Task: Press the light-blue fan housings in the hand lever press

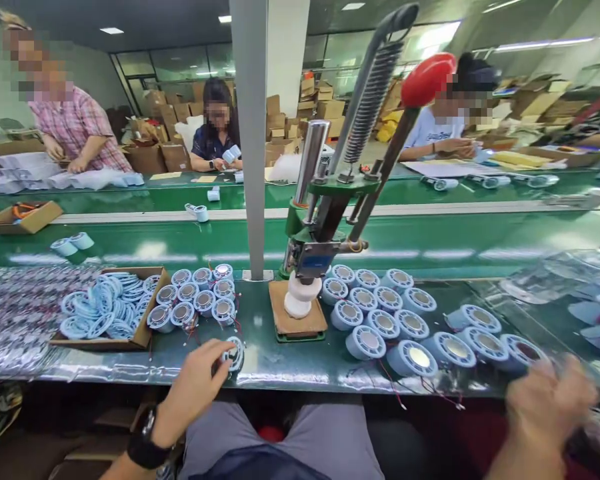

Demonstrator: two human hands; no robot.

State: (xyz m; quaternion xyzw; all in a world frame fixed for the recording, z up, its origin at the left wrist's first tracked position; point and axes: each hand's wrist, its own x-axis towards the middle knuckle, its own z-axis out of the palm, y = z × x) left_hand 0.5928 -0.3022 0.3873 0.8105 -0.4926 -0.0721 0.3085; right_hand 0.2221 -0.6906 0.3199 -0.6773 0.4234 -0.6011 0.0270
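Note:
My left hand (197, 377), with a dark watch on the wrist, pinches a light blue plastic ring (237, 355) near the table's front edge. Just behind it stands a group of round light blue housings (183, 312) with metal discs on top and thin wires. My right hand (553, 400) is smeared by motion at the right, beside the nearest housing (523, 350) of a larger group; its fingers cannot be made out. Between the two groups is a hand press (325, 220) with a red-knobbed lever and a white pressing head (301, 297) over a brown pad (283, 303).
A cardboard box (143, 337) of loose blue rings stands at the left, beside many rows of small parts (25, 320). Clear plastic pieces (545, 277) lie at the right. A grey post (250, 133) rises behind the table. Several people work across the green conveyor (145, 230).

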